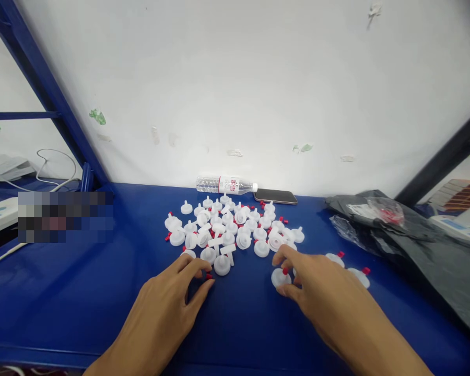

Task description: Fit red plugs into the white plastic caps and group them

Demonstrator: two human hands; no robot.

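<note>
One red plug (209, 275) pinched in left hand (162, 300), inside front edge of bench (235, 329). Right hand (323, 284) half-curled at cap (279, 280), grip unclear; best pinch lightly, keep cap flat.

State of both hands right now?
Left hand: closed, pinching a small red piece.
Right hand: curled around a red-tipped white cap; whether it grips cannot be told.
</note>
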